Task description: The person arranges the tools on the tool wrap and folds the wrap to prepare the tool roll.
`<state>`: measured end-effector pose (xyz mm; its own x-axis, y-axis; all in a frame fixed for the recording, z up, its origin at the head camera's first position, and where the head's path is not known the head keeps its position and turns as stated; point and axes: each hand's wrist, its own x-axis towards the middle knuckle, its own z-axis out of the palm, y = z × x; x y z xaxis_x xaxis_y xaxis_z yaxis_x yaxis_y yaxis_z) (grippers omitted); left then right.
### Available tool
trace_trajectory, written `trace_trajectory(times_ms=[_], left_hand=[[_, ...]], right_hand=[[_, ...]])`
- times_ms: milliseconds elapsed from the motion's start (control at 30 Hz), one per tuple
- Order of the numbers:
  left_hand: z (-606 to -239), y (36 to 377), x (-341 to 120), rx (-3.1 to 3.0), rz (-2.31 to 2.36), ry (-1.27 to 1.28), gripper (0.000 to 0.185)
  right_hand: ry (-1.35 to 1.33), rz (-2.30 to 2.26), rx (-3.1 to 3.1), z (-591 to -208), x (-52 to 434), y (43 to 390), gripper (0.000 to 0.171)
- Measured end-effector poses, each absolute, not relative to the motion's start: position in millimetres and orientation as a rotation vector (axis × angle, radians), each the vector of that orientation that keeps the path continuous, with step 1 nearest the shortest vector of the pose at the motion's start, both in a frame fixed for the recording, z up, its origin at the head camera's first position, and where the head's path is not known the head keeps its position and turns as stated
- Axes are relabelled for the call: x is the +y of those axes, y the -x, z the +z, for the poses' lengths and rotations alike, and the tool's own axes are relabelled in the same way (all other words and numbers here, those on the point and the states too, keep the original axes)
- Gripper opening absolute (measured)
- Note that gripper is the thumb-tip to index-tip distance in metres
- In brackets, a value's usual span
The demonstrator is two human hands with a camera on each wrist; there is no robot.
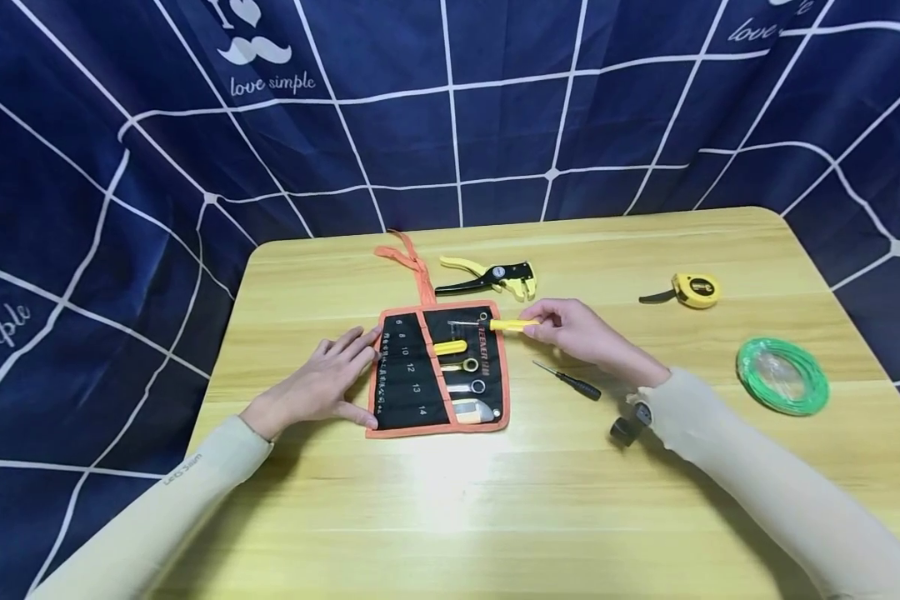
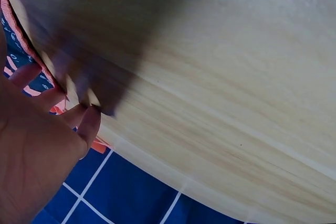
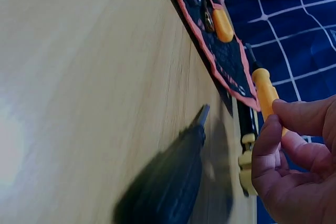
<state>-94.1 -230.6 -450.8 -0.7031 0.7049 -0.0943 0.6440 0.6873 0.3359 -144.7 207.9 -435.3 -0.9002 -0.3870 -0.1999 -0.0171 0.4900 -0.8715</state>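
Observation:
My right hand [image 1: 573,331] pinches a yellow-handled screwdriver [image 1: 512,325] by its handle end. The blade points left over the upper part of a black tool pouch [image 1: 399,367] with orange edging. On the pouch's left border rests my left hand [image 1: 321,385], its fingers spread. Several tools sit in the pouch's pockets: a yellow handle [image 3: 223,25], combination wrenches [image 1: 468,365] and a pale rounded tool [image 1: 474,411] at the bottom. A small black screwdriver [image 1: 579,385] lies on the table under my right wrist.
Wire strippers [image 1: 495,277] with yellow and black handles lie behind the pouch, close to its orange tie strap [image 1: 420,271]. A yellow folding saw-like tool [image 1: 696,290] and a coil of green wire [image 1: 782,376] lie to the right. A blue checked curtain [image 1: 390,150] hangs behind the table.

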Motion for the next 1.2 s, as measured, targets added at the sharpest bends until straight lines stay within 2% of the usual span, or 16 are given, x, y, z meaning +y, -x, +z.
trace_trajectory(times_ms=[467, 867, 1200], left_hand=[[-450.5, 93.9, -230.6, 2.682, 0.414, -1.063, 0.094], [-452.3, 91.8, -233.8, 2.685, 0.423, -1.081, 0.096], [-452.0, 92.1, -234.2, 2.687, 0.428, -1.089, 0.093]], right_hand=[[0.248, -1.437, 2.316, -442.9, 177.5, 148.8, 0.016], [0.280, -1.466, 2.292, -448.4, 167.2, 151.2, 0.015], [0.307, -1.406, 2.395, -442.7, 155.1, 152.9, 0.020]])
